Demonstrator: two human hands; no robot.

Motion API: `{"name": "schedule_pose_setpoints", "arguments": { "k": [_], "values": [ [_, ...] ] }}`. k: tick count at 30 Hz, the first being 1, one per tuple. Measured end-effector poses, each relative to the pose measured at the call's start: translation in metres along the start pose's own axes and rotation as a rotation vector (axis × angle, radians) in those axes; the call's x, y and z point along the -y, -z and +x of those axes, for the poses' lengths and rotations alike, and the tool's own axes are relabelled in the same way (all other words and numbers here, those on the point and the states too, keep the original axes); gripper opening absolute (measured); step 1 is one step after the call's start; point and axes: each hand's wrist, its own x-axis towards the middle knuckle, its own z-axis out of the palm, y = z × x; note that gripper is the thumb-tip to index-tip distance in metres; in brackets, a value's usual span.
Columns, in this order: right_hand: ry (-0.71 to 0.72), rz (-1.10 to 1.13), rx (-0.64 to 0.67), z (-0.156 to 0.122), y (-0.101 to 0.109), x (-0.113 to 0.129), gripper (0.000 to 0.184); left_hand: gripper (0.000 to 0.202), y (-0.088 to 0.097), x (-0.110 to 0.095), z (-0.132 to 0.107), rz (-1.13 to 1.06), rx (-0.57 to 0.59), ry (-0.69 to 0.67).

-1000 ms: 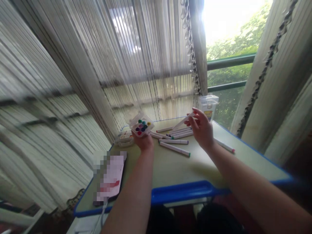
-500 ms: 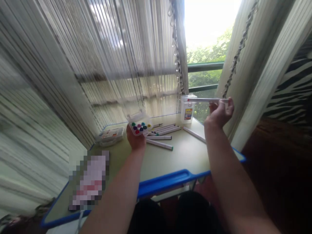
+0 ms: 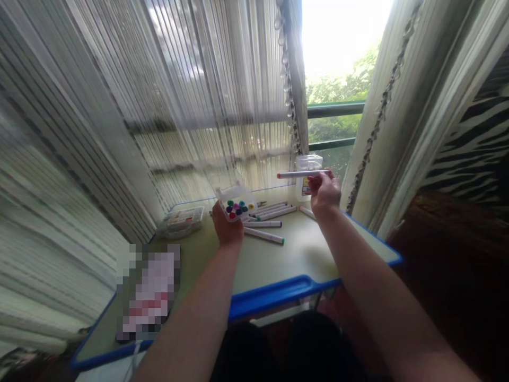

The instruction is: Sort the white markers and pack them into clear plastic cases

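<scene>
My left hand (image 3: 228,227) is closed around a clear plastic marker case (image 3: 247,199), tilted so its open top faces me. Several markers stand inside it, their coloured ends showing green, pink, blue, red and yellow. In the fingers of my right hand (image 3: 326,192) is a white marker (image 3: 300,174) with a reddish-orange end, held level in the air to the right of the case. Beneath and beside the case, several white markers lie on the table, among them one with a green end (image 3: 264,235) and one with a dark blue end (image 3: 262,224).
A clear box with a label (image 3: 309,162) stands at the table's back right, partly behind my right hand. Another clear flat case (image 3: 181,220) lies at the back left. A pixelated flat object (image 3: 149,294) rests front left. The table (image 3: 274,292) has a blue edge; curtains (image 3: 199,106) hang behind it.
My right hand has moved left and slightly down with its marker, closer to the case. The case in my left hand has shifted a little to the right.
</scene>
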Motion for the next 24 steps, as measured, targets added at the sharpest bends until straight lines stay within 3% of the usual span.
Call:
{"name": "schedule_pose_setpoints", "arguments": {
  "k": [5, 9, 13, 18, 24],
  "values": [
    [-0.153, 0.116, 0.061, -0.004, 0.001, -0.001, 0.014, 0.015, 0.002, 0.002, 0.000, -0.009, -0.005, -0.017],
    [-0.184, 0.122, 0.084, -0.007, 0.001, -0.005, 0.015, 0.024, 0.003, 0.008, 0.001, 0.111, -0.036, -0.091],
    [-0.247, 0.129, 0.108, -0.010, 0.000, -0.007, 0.015, 0.019, 0.001, 0.011, 0.001, 0.064, -0.011, -0.104],
    [-0.437, 0.200, 0.078, -0.007, 0.002, -0.004, 0.019, 0.017, 0.004, 0.003, 0.000, 0.098, 0.020, -0.143],
    [-0.468, 0.211, 0.041, -0.004, 0.004, -0.004, 0.022, 0.019, 0.011, -0.003, 0.002, 0.258, 0.025, -0.245]
  ]
}}
